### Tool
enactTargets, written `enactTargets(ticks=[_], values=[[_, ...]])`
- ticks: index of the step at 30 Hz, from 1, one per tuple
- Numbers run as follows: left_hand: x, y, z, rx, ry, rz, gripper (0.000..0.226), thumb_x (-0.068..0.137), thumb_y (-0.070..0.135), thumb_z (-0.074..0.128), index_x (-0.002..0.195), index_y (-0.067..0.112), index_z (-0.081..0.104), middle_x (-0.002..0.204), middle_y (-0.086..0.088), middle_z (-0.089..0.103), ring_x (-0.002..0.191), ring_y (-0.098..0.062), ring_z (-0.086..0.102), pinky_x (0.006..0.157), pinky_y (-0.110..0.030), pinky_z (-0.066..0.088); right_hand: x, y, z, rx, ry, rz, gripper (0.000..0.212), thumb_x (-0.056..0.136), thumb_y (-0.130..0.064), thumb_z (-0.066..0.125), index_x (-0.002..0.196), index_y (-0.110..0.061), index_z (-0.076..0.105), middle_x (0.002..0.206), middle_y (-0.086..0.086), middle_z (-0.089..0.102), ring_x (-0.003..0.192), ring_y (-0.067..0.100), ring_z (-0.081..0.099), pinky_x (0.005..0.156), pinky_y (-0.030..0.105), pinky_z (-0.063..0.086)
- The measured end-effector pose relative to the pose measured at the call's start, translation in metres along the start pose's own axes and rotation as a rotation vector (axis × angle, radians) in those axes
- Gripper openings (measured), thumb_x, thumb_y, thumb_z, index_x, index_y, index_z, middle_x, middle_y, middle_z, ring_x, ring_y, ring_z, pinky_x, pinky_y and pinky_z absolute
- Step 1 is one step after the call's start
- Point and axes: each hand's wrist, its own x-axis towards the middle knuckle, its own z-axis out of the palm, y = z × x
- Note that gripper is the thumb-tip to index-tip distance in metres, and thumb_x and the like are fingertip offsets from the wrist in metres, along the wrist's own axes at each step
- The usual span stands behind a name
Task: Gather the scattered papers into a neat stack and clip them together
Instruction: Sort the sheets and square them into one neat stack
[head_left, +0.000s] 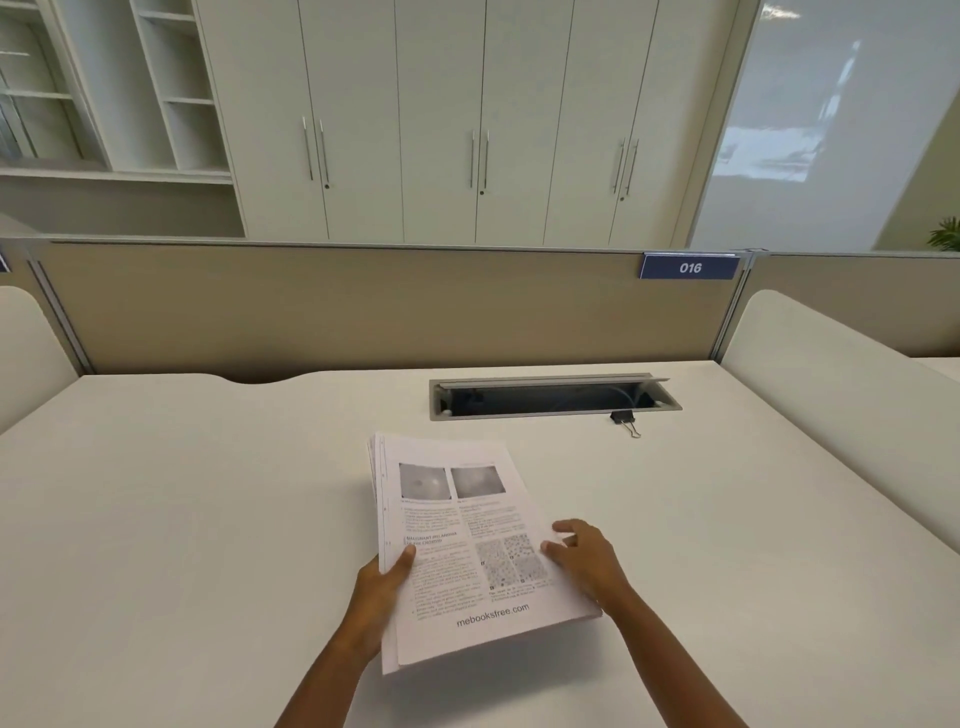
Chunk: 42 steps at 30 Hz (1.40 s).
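A stack of printed papers (457, 525) sits low in the middle of the white desk (182, 519), its sheets slightly fanned along the left edge. My left hand (376, 587) grips the stack's left edge, thumb on the top page and fingers underneath. My right hand (584, 558) holds the right edge, fingertips curled onto the top sheet. A black binder clip (625, 419) with wire handles lies on the desk far to the right, just in front of the cable slot, apart from both hands.
An open grey cable slot (553, 397) is set into the desk behind the papers. A beige partition (363, 306) with a blue "016" sign (690, 267) closes the back; white side panels stand at left and right.
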Motion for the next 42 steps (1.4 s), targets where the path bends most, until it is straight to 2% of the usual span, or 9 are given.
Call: enactTargets(ticks=[8, 16, 20, 25, 30, 33, 37, 39, 42], values=[[0.001, -0.007, 0.004, 0.000, 0.107, -0.176, 0.054, 0.098, 0.042, 0.018, 0.120, 0.008, 0.054, 0.115, -0.015, 0.061, 0.108, -0.035, 0.058, 0.087, -0.038, 0.046, -0.005, 0.014, 0.006, 0.024, -0.011, 0.113, 0.026, 0.080, -0.014, 0.065, 0.103, -0.007, 0.057, 0.112, 0.010, 0.064, 0.089, 0.018, 0.057, 0.074, 0.026, 0.044], [0.000, 0.000, 0.001, -0.045, 0.064, -0.181, 0.026, 0.095, 0.022, 0.043, 0.093, 0.007, 0.065, 0.080, -0.011, 0.073, 0.076, -0.028, 0.067, 0.060, -0.032, 0.055, -0.013, 0.019, 0.007, 0.135, -0.133, 0.165, 0.046, 0.078, -0.021, 0.071, 0.115, -0.013, 0.044, 0.111, 0.004, 0.056, 0.091, 0.020, 0.061, 0.067, 0.023, 0.049], [-0.002, -0.003, 0.004, 0.082, 0.064, -0.112, 0.023, 0.092, 0.015, 0.052, 0.109, 0.002, 0.061, 0.103, -0.019, 0.068, 0.091, -0.034, 0.064, 0.078, -0.038, 0.053, -0.014, 0.019, 0.009, 0.024, -0.131, 0.118, 0.045, 0.076, -0.022, 0.073, 0.112, -0.011, 0.048, 0.110, 0.004, 0.060, 0.095, 0.022, 0.062, 0.077, 0.027, 0.050], [-0.002, -0.006, 0.010, 0.209, 0.135, 0.006, 0.021, 0.088, 0.012, 0.058, 0.106, 0.002, 0.061, 0.103, -0.018, 0.069, 0.091, -0.034, 0.065, 0.084, -0.043, 0.054, -0.015, 0.020, 0.009, 0.001, -0.015, 0.085, 0.036, 0.076, -0.016, 0.070, 0.107, -0.009, 0.053, 0.106, 0.007, 0.062, 0.088, 0.021, 0.060, 0.075, 0.027, 0.048], [0.005, 0.006, 0.010, 0.317, 0.239, 0.100, 0.014, 0.089, 0.009, 0.054, 0.097, 0.002, 0.062, 0.097, -0.015, 0.069, 0.086, -0.033, 0.065, 0.077, -0.039, 0.053, -0.018, 0.019, -0.001, -0.035, 0.065, 0.062, 0.008, 0.081, -0.012, 0.062, 0.081, -0.009, 0.055, 0.093, 0.009, 0.065, 0.082, 0.021, 0.059, 0.073, 0.030, 0.045], [0.009, 0.014, 0.006, 0.274, 0.237, 0.117, 0.024, 0.089, 0.001, 0.049, 0.111, 0.003, 0.059, 0.101, -0.011, 0.065, 0.088, -0.030, 0.062, 0.074, -0.031, 0.051, -0.024, 0.006, -0.022, 0.034, 0.337, -0.075, 0.008, 0.082, -0.008, 0.060, 0.074, -0.009, 0.058, 0.080, 0.008, 0.063, 0.077, 0.024, 0.057, 0.067, 0.028, 0.041], [0.009, 0.009, 0.002, 0.128, 0.206, 0.060, 0.029, 0.090, -0.001, 0.048, 0.118, 0.002, 0.054, 0.110, -0.014, 0.063, 0.094, -0.034, 0.061, 0.088, -0.040, 0.050, -0.044, -0.045, -0.055, -0.058, 0.756, -0.483, 0.005, 0.082, -0.001, 0.062, 0.078, -0.003, 0.063, 0.079, 0.011, 0.062, 0.065, 0.022, 0.055, 0.055, 0.027, 0.043], [0.009, 0.001, 0.002, 0.054, 0.190, 0.019, 0.029, 0.090, -0.001, 0.048, 0.118, 0.001, 0.054, 0.112, -0.016, 0.062, 0.093, -0.034, 0.061, 0.087, -0.040, 0.050, -0.056, -0.074, -0.054, -0.191, 0.776, -0.684, 0.008, 0.077, 0.005, 0.065, 0.078, -0.003, 0.066, 0.080, 0.014, 0.062, 0.058, 0.025, 0.056, 0.049, 0.031, 0.048], [0.008, -0.006, 0.007, -0.033, 0.157, -0.036, 0.028, 0.090, -0.001, 0.049, 0.117, 0.001, 0.054, 0.110, -0.018, 0.062, 0.089, -0.032, 0.061, 0.080, -0.037, 0.051, -0.069, -0.097, -0.016, -0.501, 0.570, -0.813, 0.014, 0.065, 0.008, 0.070, 0.070, -0.003, 0.066, 0.073, 0.013, 0.062, 0.050, 0.027, 0.058, 0.039, 0.024, 0.043]])
